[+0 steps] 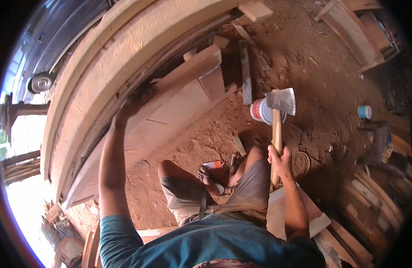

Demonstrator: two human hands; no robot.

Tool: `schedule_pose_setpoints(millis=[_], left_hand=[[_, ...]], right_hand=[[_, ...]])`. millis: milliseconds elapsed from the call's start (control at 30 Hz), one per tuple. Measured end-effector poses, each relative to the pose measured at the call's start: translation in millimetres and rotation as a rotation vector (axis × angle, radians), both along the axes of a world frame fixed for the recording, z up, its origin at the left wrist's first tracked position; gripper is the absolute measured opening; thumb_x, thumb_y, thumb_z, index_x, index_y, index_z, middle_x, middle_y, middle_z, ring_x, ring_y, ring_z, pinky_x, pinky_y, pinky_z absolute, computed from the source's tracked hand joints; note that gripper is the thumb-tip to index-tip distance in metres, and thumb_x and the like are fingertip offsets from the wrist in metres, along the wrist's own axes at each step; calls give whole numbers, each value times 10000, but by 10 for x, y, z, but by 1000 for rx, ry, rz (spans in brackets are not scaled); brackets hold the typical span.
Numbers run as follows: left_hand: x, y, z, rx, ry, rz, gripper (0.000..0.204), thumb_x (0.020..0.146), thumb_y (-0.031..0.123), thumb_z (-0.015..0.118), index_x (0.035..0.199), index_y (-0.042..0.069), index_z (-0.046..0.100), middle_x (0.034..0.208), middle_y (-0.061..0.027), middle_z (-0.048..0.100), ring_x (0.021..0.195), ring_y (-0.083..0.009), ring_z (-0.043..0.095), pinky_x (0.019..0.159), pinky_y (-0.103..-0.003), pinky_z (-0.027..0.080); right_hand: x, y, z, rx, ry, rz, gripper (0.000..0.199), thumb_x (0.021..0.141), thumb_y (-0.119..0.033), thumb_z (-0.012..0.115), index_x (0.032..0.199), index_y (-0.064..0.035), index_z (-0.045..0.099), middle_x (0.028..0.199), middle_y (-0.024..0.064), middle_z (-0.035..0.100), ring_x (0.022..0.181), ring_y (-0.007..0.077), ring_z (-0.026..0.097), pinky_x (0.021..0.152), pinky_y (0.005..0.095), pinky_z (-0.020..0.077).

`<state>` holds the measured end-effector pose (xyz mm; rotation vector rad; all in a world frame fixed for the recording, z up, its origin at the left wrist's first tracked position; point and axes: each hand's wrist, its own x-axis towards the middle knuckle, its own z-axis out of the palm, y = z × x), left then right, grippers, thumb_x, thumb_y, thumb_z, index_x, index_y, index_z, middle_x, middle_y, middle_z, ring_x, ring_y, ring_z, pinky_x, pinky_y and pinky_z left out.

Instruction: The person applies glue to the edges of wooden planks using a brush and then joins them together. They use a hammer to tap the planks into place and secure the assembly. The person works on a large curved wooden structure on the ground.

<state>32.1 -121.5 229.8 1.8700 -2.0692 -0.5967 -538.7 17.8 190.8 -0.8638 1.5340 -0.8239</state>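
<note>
My right hand [280, 161] grips the wooden handle of an axe [282, 102], held upright with its grey steel head raised above the red dirt floor. My left hand [125, 109] reaches up and rests on the edge of a wide slanted wooden plank [170, 111], next to long curved timber boards [125, 58]. I sit with legs crossed, in grey shorts and sandals, wearing a blue shirt.
A white and red plastic bucket [260, 111] stands on the dirt behind the axe head. A small blue cup [364, 111] sits at right. Offcuts and planks [362, 201] lie stacked at lower right; a wooden frame [353, 31] is at top right. A car wheel [41, 82] shows at far left.
</note>
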Motion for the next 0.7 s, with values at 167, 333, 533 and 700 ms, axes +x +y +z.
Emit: schedule_pose_setpoints(millis=[167,333,533,700], left_hand=[[214,27,-58,103,200,127,470,1029,477,591,1392,182,638,1476,-122,581,1384,-265,509,1193,-409,371],[203,190,-159,228,419,249,519,1008,467,648,1439,181,608,1499,-100,565,1405,-205,480,1212,-345,328],[-53,674,-136,495,377,106,555,953,431,728,1382,93,628,1421,-113,599,1336,-221,522,1164,-366,375],[7,1203,-269,375,400,205,615,864,484,808,1286,52,690,1357,-143,640,1282,-262,557,1120,-421,399]], right_hand=[[576,-833,-973,-241,-40,169,198,934,-42,642,1115,-1,572,776,31,576,577,95,543,499,276,469],[974,-845,-1131,-166,-236,299,274,970,-307,729,943,-74,588,686,-8,574,502,82,545,437,268,441],[1062,-623,-954,-415,-294,384,375,1000,-407,696,938,-45,618,654,-20,552,507,62,532,441,251,439],[1166,-586,-280,-568,-61,511,449,993,-456,696,850,-36,629,690,-14,578,595,82,562,520,285,456]])
